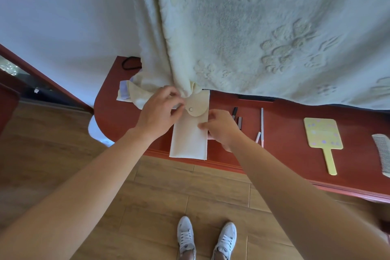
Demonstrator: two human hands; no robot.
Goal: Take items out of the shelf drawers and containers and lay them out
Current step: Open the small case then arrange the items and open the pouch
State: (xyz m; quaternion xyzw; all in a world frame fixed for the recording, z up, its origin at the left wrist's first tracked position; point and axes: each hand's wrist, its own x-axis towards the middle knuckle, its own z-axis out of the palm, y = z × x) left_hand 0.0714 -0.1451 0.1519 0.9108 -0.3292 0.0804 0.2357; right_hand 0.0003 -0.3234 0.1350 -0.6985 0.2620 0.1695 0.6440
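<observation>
A bedroom at home.
A paw-print blanket (263,27) hung over a red wooden counter (285,143) that carried a comb (383,154) and hand mirror (322,135), above wood plank flooring (164,192).

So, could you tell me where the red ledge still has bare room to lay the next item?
Bare wood lies between the pens and the mirror, and left of the pouch toward the rounded corner. Around both hands, the left hand and the right hand, it is crowded with pouch and cloth.

Matt cloth pouch (188,139) on glossy red, seemingly wooden table (280,150); plush embossed blanket (263,27)
</observation>
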